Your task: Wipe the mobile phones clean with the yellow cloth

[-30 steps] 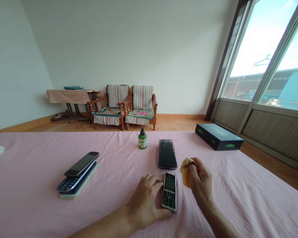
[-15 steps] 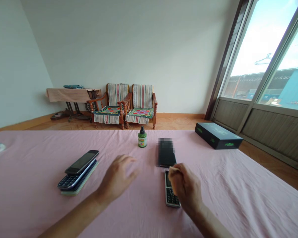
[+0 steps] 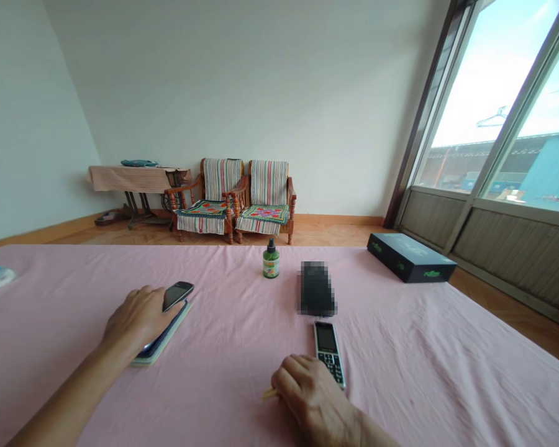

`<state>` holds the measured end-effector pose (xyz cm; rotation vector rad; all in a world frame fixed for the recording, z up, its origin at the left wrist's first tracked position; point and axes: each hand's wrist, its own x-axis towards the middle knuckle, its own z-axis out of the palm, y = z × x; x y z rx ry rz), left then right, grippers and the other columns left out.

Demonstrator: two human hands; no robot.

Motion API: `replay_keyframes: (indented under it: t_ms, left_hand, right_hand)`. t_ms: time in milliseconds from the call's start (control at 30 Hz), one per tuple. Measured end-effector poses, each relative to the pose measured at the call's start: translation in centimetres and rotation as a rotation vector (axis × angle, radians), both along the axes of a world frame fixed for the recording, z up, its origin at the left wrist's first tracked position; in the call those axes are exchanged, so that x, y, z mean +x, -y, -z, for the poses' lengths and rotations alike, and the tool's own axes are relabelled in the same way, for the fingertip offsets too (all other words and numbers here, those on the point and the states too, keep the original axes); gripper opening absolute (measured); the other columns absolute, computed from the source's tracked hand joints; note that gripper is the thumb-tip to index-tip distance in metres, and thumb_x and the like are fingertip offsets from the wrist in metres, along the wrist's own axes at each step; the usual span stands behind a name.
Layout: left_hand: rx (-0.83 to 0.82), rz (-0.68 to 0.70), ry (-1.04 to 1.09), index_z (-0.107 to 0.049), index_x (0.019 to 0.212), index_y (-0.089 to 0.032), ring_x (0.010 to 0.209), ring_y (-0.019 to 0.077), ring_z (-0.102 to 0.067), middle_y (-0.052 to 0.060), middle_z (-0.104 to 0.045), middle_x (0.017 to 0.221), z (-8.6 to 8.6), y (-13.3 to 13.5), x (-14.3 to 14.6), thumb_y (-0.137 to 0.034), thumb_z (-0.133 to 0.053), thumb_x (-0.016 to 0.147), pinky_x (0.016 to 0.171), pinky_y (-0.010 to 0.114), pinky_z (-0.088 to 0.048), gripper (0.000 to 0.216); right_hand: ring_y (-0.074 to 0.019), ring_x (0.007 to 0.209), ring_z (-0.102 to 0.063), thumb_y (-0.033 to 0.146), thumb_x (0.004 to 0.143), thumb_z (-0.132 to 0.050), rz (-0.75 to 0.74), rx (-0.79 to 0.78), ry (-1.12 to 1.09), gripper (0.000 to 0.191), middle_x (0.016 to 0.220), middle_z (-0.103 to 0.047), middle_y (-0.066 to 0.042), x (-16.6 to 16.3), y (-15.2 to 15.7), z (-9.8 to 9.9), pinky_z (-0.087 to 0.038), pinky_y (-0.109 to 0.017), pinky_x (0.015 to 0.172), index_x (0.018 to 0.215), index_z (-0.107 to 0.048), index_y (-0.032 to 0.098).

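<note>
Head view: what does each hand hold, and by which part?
Left hand rests on top of the stacked phones, not lifting. Right hand is closed on a yellowish cloth, mostly hidden.

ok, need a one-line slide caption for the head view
Left hand rests on a stack of phones on the pink tablecloth; right hand, fisted, lies beside a keypad phone.

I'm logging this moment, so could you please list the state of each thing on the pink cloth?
Left hand: palm down on the stack of phones.
Right hand: closed on a yellowish cloth, beside the keypad phone.
Keypad phone: flat, face up, screen dark.
Black phone: lying flat, blurred.
Green bottle: upright, capped.
Dark box: closed.
</note>
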<state>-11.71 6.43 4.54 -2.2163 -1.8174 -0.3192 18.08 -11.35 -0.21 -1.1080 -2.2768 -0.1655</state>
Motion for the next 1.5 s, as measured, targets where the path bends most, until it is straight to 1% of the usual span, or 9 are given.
replay_keyframes:
  t_ms: [167,233,333,500,800,967,1200,1367,1500]
  left_hand:
    - [0.117,0.027,0.005,-0.062,0.105,-0.013,0.096,0.0376,-0.056,0.016,-0.062,0.095,0.2,1.1,1.7,-0.043,-0.048,0.085,0.082,0.045,-0.044,0.039]
    - [0.163,0.214,0.173,-0.058,0.116,-0.014,0.1,0.035,-0.055,0.014,-0.062,0.104,0.8,2.0,3.4,-0.038,-0.053,0.082,0.089,0.045,-0.044,0.042]
    - [0.081,0.423,0.381,-0.054,0.121,-0.019,0.106,0.0302,-0.055,0.01,-0.062,0.112,2.5,3.8,6.6,-0.036,-0.057,0.082,0.093,0.042,-0.044,0.043]
    - [-0.031,0.517,0.505,-0.054,0.126,-0.021,0.106,0.0317,-0.056,0.01,-0.063,0.111,5.1,6.6,9.8,-0.029,-0.064,0.077,0.092,0.045,-0.046,0.05]
    - [-0.333,0.575,0.698,-0.043,0.137,-0.019,0.08,0.0214,-0.063,0.008,-0.064,0.105,3.7,7.4,9.1,-0.054,-0.068,0.076,0.077,0.035,-0.053,0.074]
    - [-0.403,0.688,0.544,-0.04,0.141,-0.023,0.126,0.039,-0.042,0.016,-0.046,0.139,4.1,6.6,8.1,-0.066,-0.079,0.053,0.106,0.053,-0.031,0.105]
    - [-0.396,0.545,0.462,-0.021,0.147,-0.02,0.129,0.0426,-0.035,0.019,-0.04,0.14,4.5,8.7,9.3,-0.065,-0.084,0.042,0.107,0.06,-0.023,0.13]
    - [-0.339,0.421,0.501,-0.022,0.144,-0.02,0.127,0.0406,-0.036,0.016,-0.044,0.135,4.6,10.0,10.4,-0.036,-0.086,0.046,0.106,0.057,-0.026,0.119]
    - [-0.379,0.499,0.542,-0.019,0.144,-0.025,0.126,0.0393,-0.038,0.014,-0.045,0.135,4.4,9.0,9.5,-0.025,-0.084,0.047,0.107,0.055,-0.026,0.117]
  right_hand:
    - [-0.016,0.061,-0.051,0.004,0.071,-0.046,-0.013,-0.042,-0.029,0.017,0.072,-0.059,-0.002,0.0,0.1,0.0,-0.034,-0.026,0.056,0.076,-0.046,0.021]
    - [-0.016,0.061,-0.052,0.005,0.072,-0.047,-0.019,-0.046,-0.035,0.017,0.073,-0.059,-0.002,0.0,0.1,0.0,-0.034,-0.026,0.056,0.077,-0.046,0.021]
    - [-0.0158,0.061,-0.052,0.006,0.074,-0.049,-0.02,-0.047,-0.03,0.015,0.073,-0.059,-0.002,0.1,0.1,0.0,-0.034,-0.026,0.056,0.077,-0.045,0.021]
    - [-0.0155,0.061,-0.052,0.005,0.079,-0.047,-0.012,-0.043,-0.035,0.015,0.072,-0.059,-0.002,0.2,0.1,0.3,-0.035,-0.025,0.058,0.077,-0.046,0.02]
    - [-0.0151,0.059,-0.052,0.009,0.089,-0.036,0.063,-0.032,-0.196,0.02,0.07,-0.058,-0.003,0.4,-0.1,0.8,-0.035,-0.025,0.056,0.082,-0.05,0.02]
    - [-0.0148,0.061,-0.052,0.015,0.094,-0.036,0.19,-0.135,-0.359,0.021,0.069,-0.055,-0.001,0.3,-0.8,0.0,-0.036,-0.024,0.057,0.078,-0.047,0.021]
    - [-0.0171,0.07,-0.052,0.009,0.092,-0.041,0.302,-0.206,-0.349,0.021,0.076,-0.054,-0.003,-1.5,-5.0,-3.2,-0.039,-0.027,0.064,0.076,-0.051,0.019]
    - [-0.0197,0.081,-0.052,0.008,0.093,-0.044,0.276,-0.159,-0.243,0.018,0.087,-0.057,-0.005,-2.5,-7.7,-2.3,-0.042,-0.03,0.072,0.088,-0.058,0.019]
    - [-0.0194,0.083,-0.051,0.008,0.093,-0.049,0.21,-0.188,-0.132,0.015,0.088,-0.058,-0.004,-3.1,-8.8,-1.3,-0.042,-0.03,0.074,0.088,-0.058,0.019]
